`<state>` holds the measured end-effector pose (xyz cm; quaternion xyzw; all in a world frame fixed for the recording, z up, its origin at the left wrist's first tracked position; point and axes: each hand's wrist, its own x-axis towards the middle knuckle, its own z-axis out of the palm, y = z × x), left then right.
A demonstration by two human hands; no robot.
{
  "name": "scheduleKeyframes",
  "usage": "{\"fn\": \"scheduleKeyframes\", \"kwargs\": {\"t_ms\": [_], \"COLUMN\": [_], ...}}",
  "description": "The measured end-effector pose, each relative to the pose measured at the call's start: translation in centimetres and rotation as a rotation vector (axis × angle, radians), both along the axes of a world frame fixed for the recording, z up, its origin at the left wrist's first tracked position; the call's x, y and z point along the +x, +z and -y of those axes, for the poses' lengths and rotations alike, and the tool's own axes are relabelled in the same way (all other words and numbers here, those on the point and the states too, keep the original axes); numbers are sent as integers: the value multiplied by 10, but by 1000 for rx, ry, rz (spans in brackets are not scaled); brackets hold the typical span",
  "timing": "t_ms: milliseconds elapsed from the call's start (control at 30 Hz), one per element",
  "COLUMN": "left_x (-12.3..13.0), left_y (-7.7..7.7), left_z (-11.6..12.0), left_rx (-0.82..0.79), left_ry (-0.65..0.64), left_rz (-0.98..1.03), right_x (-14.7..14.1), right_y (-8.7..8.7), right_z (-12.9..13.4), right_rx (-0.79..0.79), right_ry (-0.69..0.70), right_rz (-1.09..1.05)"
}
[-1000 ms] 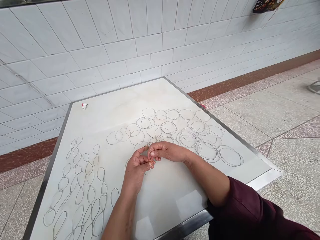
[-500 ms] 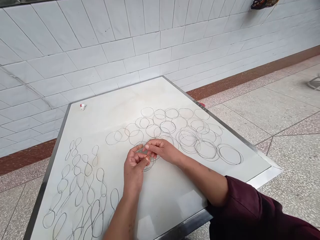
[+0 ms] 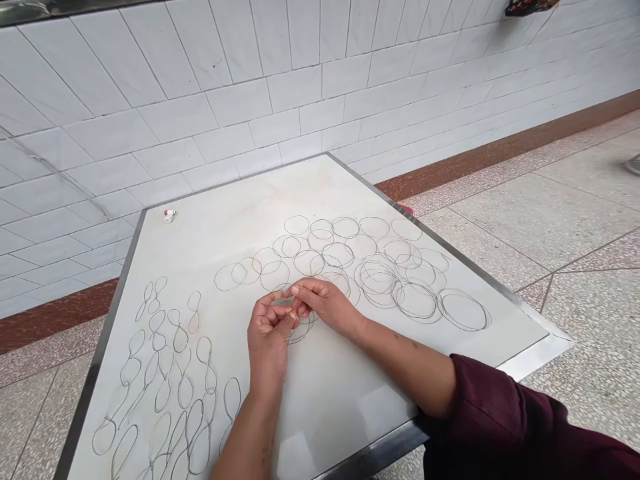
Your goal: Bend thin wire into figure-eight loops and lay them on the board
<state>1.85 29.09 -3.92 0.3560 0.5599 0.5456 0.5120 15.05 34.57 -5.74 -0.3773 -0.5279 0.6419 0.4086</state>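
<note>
Over the middle of the table my left hand [image 3: 270,337] and my right hand [image 3: 333,308] meet, fingertips nearly touching. Each has its thumb and fingers pinched together on a thin wire, most of which the fingers hide. Just below them the curve of a wire ring [image 3: 301,341] shows; I cannot tell whether it is held or lies on the table. Many round wire rings [image 3: 414,299] spread beyond and to the right, several overlapping. On the left lie wire loops twisted into figure-eights [image 3: 158,330].
The white table [image 3: 240,213] has a metal edge and stands against a tiled wall [image 3: 280,123]. A small red-and-white object [image 3: 170,215] sits near its far left corner. Speckled floor [image 3: 590,320] stretches to the right. Something dark [image 3: 530,7] hangs at the wall's upper right.
The view has shifted slightly, so the table appears a little further right. Both hands keep nearly the same pinch, with the right fingers bent slightly differently.
</note>
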Motion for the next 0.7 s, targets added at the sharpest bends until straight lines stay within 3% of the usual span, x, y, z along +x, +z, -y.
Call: {"fn": "scheduleKeyframes", "kwargs": {"t_ms": [233, 533, 700], "left_x": [0, -4, -7], "left_y": [-4, -3, -1], "left_z": [-2, 0, -2], "left_rx": [-39, -29, -65], "left_ry": [-62, -43, 34], "left_rz": [37, 82, 135], "right_x": [7, -1, 3], "right_y": [2, 3, 4], "right_z": [-5, -1, 1], "right_rx": [102, 124, 102], "right_ry": [72, 47, 27], "right_rz": [116, 51, 20]}}
